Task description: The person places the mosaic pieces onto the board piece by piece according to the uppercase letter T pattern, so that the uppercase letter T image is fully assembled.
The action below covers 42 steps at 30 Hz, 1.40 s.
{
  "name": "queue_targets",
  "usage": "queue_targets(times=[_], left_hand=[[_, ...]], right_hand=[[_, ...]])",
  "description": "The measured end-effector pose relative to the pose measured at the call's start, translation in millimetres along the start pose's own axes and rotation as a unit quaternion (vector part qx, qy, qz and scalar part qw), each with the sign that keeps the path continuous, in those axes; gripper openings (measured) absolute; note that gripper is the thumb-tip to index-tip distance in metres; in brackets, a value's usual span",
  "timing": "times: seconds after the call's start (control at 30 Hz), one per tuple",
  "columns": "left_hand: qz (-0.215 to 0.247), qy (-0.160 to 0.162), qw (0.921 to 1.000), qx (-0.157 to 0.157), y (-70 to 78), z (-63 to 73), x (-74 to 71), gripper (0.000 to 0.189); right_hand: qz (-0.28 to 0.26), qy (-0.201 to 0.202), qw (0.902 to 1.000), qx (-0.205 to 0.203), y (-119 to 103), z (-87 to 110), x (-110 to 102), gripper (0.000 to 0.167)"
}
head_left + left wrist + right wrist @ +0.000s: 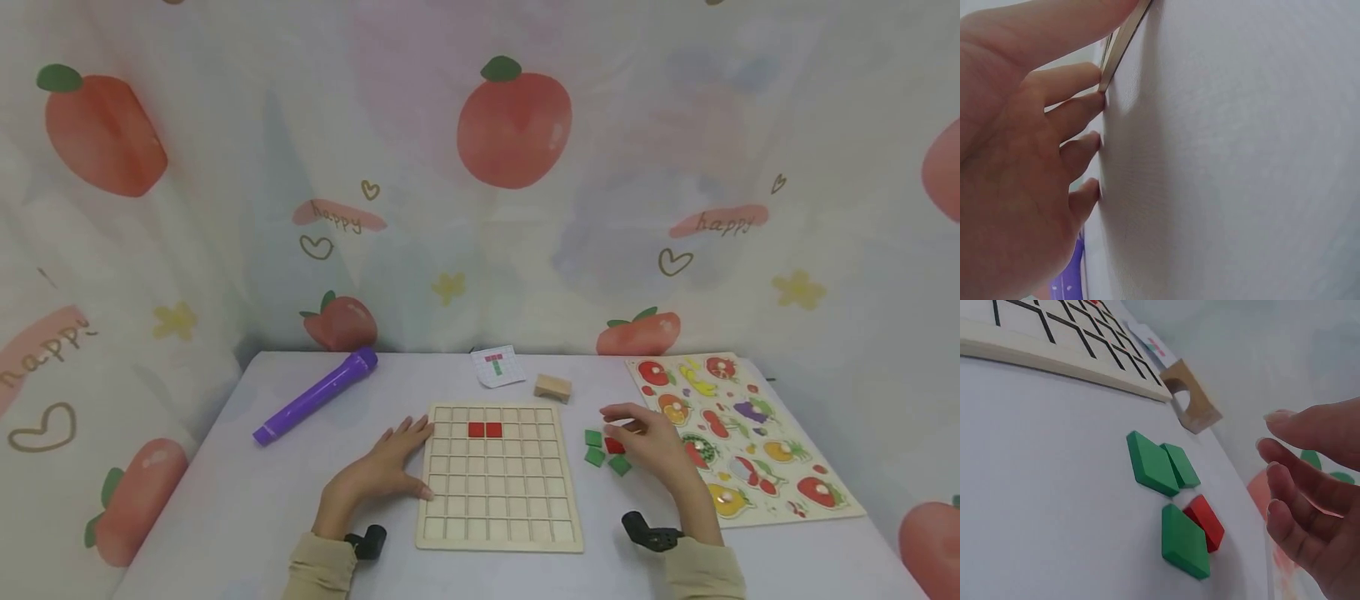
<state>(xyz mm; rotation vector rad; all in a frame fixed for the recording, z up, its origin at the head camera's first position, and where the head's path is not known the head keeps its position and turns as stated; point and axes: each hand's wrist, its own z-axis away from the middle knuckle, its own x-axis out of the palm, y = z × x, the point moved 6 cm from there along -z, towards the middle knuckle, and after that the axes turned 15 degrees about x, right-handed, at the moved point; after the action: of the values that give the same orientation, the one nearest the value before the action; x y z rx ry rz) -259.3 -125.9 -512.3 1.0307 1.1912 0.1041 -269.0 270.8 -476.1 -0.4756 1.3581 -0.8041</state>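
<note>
A wooden grid board [498, 479] lies mid-table, with two red square tiles [485, 430] side by side in its second row. My left hand [386, 462] rests at the board's left edge, its fingers spread and the thumb touching the rim. To the right of the board lie three green tiles [1152, 464] and one red tile [1205, 523], which leans against a green one. My right hand [651, 442] hovers just above these tiles, fingers loosely bent, nothing between thumb and fingertips [1280, 511].
A pattern card [498, 367] with a red and green T lies behind the board, beside a small wooden arch block [552, 388]. A purple toy microphone [317, 396] sits at the back left. On the right is a fruit puzzle board [738, 433].
</note>
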Motion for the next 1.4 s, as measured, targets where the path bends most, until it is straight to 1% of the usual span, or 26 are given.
queue_targets(times=[0.1,0.27,0.43,0.5,0.63,0.77,0.9,1.03,1.4], left_hand=[[0.003,0.000,1.0000,0.004,0.3,-1.0,0.0,0.105],[0.001,-0.002,0.9999,0.013,0.1,-2.8,1.3,0.106],[-0.018,-0.001,0.9998,0.004,-2.8,-3.1,1.5,0.105],[-0.019,-0.001,0.9998,-0.002,-3.4,-3.6,1.4,0.106],[-0.012,-0.002,0.9999,-0.002,-2.6,-4.3,1.2,0.106],[-0.008,0.000,1.0000,0.003,-1.8,-3.5,1.5,0.106],[-0.011,0.003,0.9999,0.008,-1.8,-2.8,1.6,0.106],[-0.009,0.006,0.9999,0.009,-1.9,-1.2,0.6,0.106],[-0.007,0.002,0.9999,0.011,-2.2,-1.5,1.0,0.106]], right_hand=[[0.005,0.000,0.9999,0.012,10.4,0.3,-7.9,0.035],[-0.003,-0.015,0.9995,0.027,27.7,-1.5,-14.6,0.035],[-0.001,-0.030,0.9989,0.036,39.6,-6.2,-8.7,0.033],[0.006,-0.032,0.9986,0.041,43.7,-7.1,-6.6,0.033],[0.009,-0.040,0.9978,0.052,52.0,-6.5,-3.8,0.034],[0.008,-0.050,0.9980,0.039,53.4,-5.2,-2.0,0.037],[0.015,-0.047,0.9986,0.018,48.5,-4.4,-1.0,0.037],[0.029,-0.039,0.9986,0.020,44.4,-5.0,1.1,0.035],[0.047,-0.011,0.9986,0.021,46.3,-6.4,3.6,0.030]])
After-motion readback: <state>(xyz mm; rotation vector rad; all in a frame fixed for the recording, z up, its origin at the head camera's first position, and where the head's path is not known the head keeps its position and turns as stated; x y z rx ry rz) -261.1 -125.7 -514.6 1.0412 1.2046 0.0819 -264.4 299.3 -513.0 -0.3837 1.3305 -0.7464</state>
